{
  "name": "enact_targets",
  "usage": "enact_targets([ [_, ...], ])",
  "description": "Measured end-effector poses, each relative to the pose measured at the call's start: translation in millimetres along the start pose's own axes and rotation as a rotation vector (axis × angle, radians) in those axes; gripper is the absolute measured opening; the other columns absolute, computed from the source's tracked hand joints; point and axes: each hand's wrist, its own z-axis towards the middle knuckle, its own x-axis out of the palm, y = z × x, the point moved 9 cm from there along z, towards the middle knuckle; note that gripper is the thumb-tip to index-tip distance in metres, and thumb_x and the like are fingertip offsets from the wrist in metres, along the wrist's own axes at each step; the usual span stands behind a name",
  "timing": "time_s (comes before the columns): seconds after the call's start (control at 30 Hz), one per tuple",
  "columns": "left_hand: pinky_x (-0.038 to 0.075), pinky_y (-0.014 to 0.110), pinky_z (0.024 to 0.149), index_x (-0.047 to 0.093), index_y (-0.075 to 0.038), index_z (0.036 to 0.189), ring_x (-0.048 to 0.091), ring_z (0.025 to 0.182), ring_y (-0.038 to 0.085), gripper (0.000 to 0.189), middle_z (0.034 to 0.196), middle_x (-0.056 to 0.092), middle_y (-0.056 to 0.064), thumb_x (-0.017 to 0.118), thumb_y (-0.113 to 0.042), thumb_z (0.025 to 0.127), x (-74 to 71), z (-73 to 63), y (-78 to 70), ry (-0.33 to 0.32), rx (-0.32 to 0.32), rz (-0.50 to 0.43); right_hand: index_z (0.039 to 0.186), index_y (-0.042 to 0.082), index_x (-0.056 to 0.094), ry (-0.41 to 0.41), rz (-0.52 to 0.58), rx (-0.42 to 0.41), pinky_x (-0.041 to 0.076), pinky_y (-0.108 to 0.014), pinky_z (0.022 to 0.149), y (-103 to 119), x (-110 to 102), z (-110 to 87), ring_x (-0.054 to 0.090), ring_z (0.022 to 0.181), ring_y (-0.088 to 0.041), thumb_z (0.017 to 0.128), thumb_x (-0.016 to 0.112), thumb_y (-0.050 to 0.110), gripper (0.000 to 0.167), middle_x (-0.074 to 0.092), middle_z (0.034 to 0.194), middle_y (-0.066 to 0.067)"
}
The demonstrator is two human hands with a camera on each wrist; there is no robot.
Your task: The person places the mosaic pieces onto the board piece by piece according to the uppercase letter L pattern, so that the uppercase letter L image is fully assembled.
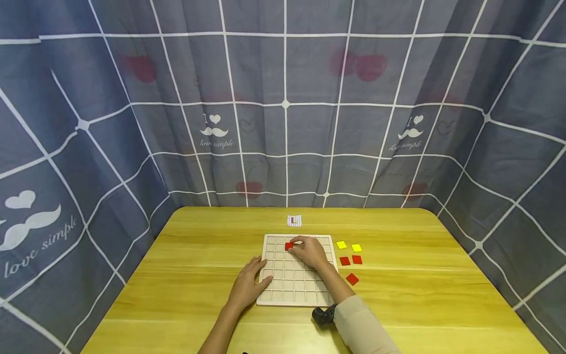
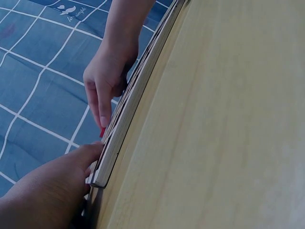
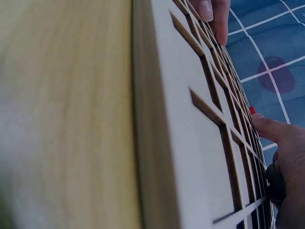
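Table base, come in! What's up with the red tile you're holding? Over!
Right grip pinching red tile at board. Left grip touching board's left edge. Nothing seen in the way; loose tiles off to the right.

There are 4 red tiles, 2 yellow tiles, 1 gridded board, 1 small card and 2 hands.

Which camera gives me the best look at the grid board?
The head view: nearly the whole grid board shows from above. The left wrist view shows mainly its edge; the right wrist view, part of it close up at a slant.
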Motion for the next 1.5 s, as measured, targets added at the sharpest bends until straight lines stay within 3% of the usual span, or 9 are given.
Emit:
enact_targets([
  [0.4, 0.032, 0.055, 0.1, 0.055, -0.006, 0.128, 0.037, 0.126, 0.04, 0.054, 0.138, 0.043, 0.017, 0.064, -0.038, 0.086, -0.2, 0.8, 1.9, -0.008, 0.005, 0.008, 0.1, 0.018, 0.071, 0.028, -0.044, 0.015, 0.02, -0.022, 0.039, -1, 2, 1.6, 0.021, 0.042, -0.005, 0.078, 0.074, 0.032, 0.026, 0.032, 0.045, 0.009],
  [0.63, 0.032, 0.055, 0.1, 0.056, -0.005, 0.127, 0.037, 0.126, 0.04, 0.054, 0.137, 0.044, 0.016, 0.065, -0.037, 0.085, 0.8, -0.3, 1.8, -0.01, 0.009, 0.012, 0.102, 0.015, 0.071, 0.016, 0.081, -0.028, 0.018, -0.02, 0.036, 0, -6, -7.9, 0.017, 0.038, -0.004, 0.08, 0.072, 0.03, 0.026, 0.027, 0.042, 0.011],
  [0.87, 0.031, 0.054, 0.102, 0.056, -0.005, 0.127, 0.036, 0.127, 0.039, 0.053, 0.138, 0.044, 0.015, 0.066, -0.035, 0.084, -0.4, -0.7, 1.2, -0.017, 0.01, 0.005, 0.098, 0.015, 0.072, -0.035, 0.19, -0.008, 0.017, -0.02, 0.039, -12, -39, -28.7, 0.017, 0.04, -0.002, 0.079, 0.074, 0.021, 0.021, 0.025, 0.044, 0.009],
  [1.0, 0.031, 0.054, 0.101, 0.056, -0.005, 0.126, 0.037, 0.126, 0.039, 0.052, 0.137, 0.044, 0.016, 0.066, -0.034, 0.084, -1.8, -1.1, 0.0, -0.021, 0.016, 0.012, 0.103, 0.012, 0.071, -0.021, 0.209, -0.008, 0.017, -0.02, 0.039, -20, -61, -42.8, 0.016, 0.041, -0.002, 0.078, 0.074, 0.017, 0.025, 0.023, 0.046, 0.009],
  [1.2, 0.032, 0.054, 0.101, 0.056, -0.005, 0.126, 0.038, 0.126, 0.04, 0.052, 0.137, 0.044, 0.016, 0.066, -0.034, 0.085, -2.2, -1.3, -1.5, -0.02, 0.021, 0.018, 0.11, 0.007, 0.068, 0.014, 0.219, -0.049, 0.017, -0.02, 0.037, -30, -94, -70.0, 0.015, 0.043, -0.002, 0.079, 0.075, 0.022, 0.036, 0.02, 0.048, 0.009],
  [1.5, 0.032, 0.055, 0.101, 0.055, -0.007, 0.127, 0.037, 0.126, 0.039, 0.053, 0.137, 0.044, 0.015, 0.065, -0.036, 0.085, -1.7, -1.5, 0.9, -0.02, 0.017, 0.023, 0.111, 0.015, 0.068, 0.113, 0.215, 0.068, 0.019, -0.021, 0.039, -68, -124, -110.6, 0.017, 0.045, -0.004, 0.075, 0.077, 0.03, 0.04, 0.02, 0.05, 0.008],
])
